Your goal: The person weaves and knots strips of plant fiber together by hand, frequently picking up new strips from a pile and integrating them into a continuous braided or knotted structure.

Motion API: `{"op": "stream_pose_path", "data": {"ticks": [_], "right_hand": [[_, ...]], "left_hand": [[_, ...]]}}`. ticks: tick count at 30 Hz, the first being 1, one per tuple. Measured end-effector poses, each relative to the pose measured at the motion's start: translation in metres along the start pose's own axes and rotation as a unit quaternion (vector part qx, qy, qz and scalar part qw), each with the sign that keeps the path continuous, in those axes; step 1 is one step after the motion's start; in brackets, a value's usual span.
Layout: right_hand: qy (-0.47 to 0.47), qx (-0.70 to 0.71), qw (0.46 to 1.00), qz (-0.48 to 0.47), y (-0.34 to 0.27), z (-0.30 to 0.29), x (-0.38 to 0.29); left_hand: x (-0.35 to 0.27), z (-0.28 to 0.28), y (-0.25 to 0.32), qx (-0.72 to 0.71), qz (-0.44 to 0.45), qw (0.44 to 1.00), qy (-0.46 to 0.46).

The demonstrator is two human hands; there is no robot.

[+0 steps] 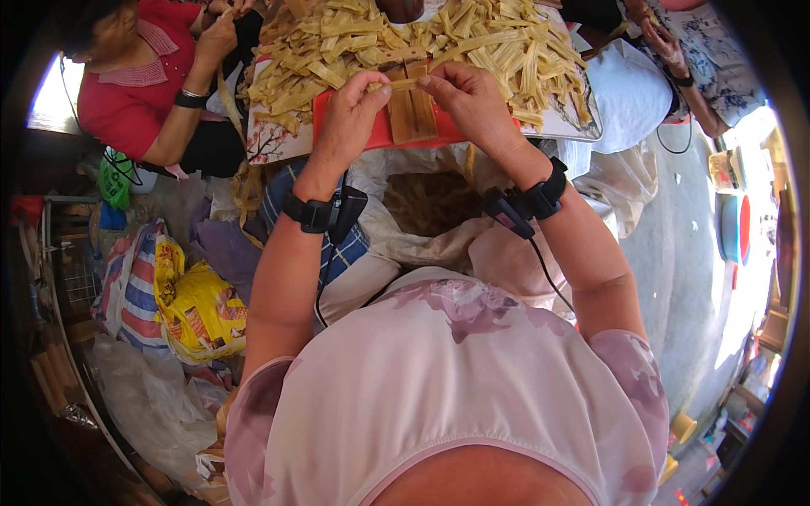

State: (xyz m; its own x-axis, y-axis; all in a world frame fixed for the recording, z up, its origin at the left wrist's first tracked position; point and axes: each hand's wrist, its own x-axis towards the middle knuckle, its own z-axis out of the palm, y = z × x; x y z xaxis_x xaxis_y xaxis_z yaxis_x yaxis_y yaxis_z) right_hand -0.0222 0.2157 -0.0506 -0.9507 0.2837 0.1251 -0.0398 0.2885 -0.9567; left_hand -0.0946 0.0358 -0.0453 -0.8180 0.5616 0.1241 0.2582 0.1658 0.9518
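My left hand (351, 114) and my right hand (478, 104) pinch the two ends of a short yellowish strip (405, 84), thumbs against fingers. It spans the gap between them, over a wooden block (414, 123) with a lengthwise groove; whether it touches the wood I cannot tell. The block lies on a red board (380, 136) at the near edge of the table. Behind and beside my hands spreads a heap of similar strips (323, 38), which look like preserved vegetable stalks.
The table (269, 145) has a printed floral edge. Below it gapes a pale sack (373, 171) with brownish contents. A person in red (130, 107) works at the left, another person (721, 69) at the right. A yellow bag (209, 310) and striped bag (142, 291) lie lower left.
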Motion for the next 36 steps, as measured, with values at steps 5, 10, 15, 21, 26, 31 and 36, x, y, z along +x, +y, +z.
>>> {"op": "stream_pose_path", "data": {"ticks": [5, 10, 15, 21, 26, 31, 36], "right_hand": [[0.050, -0.151, 0.984, -0.082, 0.029, 0.007, 0.006], [0.043, -0.237, 0.970, -0.030, 0.018, -0.005, -0.026], [0.025, -0.115, 0.982, -0.148, -0.033, 0.006, -0.065], [-0.031, 0.027, 0.980, -0.197, -0.041, 0.025, -0.100], [-0.105, 0.205, 0.972, -0.033, -0.040, 0.026, -0.098], [-0.027, 0.001, 0.994, -0.108, -0.020, 0.021, -0.078], [-0.104, 0.350, 0.920, 0.145, -0.018, 0.023, -0.078]], "left_hand": [[0.015, 0.006, -0.026, 0.156, 0.029, 0.987, 0.018], [-0.023, 0.000, -0.016, 0.193, 0.015, 0.981, -0.005], [-0.069, 0.012, -0.006, 0.047, -0.003, 0.996, -0.070], [-0.091, 0.031, 0.021, -0.422, -0.230, 0.876, -0.039], [-0.086, 0.030, -0.011, -0.523, -0.207, 0.820, -0.106], [-0.085, 0.030, -0.008, -0.345, -0.237, 0.885, -0.206], [-0.087, 0.028, 0.034, 0.214, 0.171, 0.958, 0.087]]}}
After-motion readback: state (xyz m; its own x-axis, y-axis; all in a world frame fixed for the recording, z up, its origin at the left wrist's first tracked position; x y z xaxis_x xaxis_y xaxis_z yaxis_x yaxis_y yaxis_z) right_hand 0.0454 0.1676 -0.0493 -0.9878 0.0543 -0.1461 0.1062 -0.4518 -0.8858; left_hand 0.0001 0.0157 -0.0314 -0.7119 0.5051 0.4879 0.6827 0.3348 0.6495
